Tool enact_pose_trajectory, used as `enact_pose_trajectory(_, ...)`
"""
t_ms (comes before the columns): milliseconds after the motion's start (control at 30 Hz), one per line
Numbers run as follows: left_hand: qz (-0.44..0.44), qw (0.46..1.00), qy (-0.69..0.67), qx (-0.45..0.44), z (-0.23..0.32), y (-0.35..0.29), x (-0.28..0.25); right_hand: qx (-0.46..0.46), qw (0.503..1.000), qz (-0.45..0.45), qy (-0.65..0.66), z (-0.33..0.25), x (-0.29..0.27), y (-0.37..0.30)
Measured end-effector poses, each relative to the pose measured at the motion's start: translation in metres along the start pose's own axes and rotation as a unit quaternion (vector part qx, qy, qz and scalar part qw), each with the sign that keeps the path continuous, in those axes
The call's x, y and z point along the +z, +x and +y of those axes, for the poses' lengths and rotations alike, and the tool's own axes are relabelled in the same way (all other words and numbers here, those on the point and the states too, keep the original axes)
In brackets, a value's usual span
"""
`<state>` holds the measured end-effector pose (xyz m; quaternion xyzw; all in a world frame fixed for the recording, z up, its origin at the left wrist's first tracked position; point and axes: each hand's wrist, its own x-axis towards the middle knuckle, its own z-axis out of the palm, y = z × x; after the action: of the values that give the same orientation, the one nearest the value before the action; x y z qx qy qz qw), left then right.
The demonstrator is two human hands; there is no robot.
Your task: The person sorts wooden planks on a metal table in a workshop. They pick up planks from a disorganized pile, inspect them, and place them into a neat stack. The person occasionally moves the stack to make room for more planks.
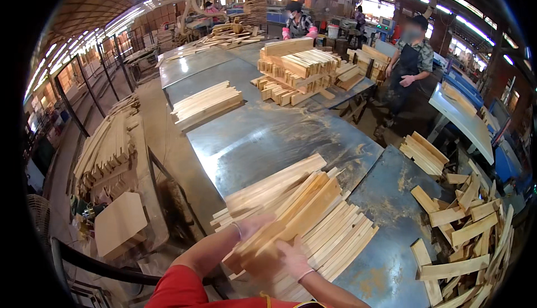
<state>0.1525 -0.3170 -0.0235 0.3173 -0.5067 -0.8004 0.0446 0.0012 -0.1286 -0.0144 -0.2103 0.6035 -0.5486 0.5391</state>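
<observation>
The left hand (254,227), fingers blurred, and right hand (293,260), fingers slightly spread, touch boards (302,207) above loose strips (347,232) on the bench (285,132); grip cannot be told. The far stack (302,64) looks done, these strips unfinished.

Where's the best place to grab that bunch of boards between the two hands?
Probably around the middle of its long sides: left hand from the left, right hand from the right, pressing inward. The bunch of boards is long and made of pieces lying side by side, so squeezing from both sides should help keep them together.
</observation>
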Motion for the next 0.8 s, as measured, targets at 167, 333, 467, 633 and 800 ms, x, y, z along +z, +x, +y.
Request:
enact_pose_trajectory(167, -0.016, 0.925, 0.360, 0.116, -0.011, 0.017, -0.021, 0.153, 0.969, -0.015, 0.194, -0.017, -0.006, 0.012)
enact_pose_trajectory(333, -0.056, 0.792, 0.607, -0.022, 0.047, 0.005, 0.012, 0.089, 0.967, -0.020, 0.237, -0.035, 0.001, 0.003)
enact_pose_trajectory(467, -0.024, 0.820, 0.572, 0.009, 0.075, -0.037, 0.061, 0.104, 0.956, -0.046, 0.270, -0.017, -0.008, 0.001)
enact_pose_trajectory(633, 0.105, 0.935, 0.337, -0.034, 0.157, -0.075, 0.135, 0.099, 0.961, 0.020, 0.259, -0.059, 0.008, -0.025)
enact_pose_trajectory(800, 0.099, 0.701, 0.705, 0.042, 0.107, -0.037, 0.117, -0.150, 0.904, -0.063, -0.396, 0.015, -0.035, 0.015)
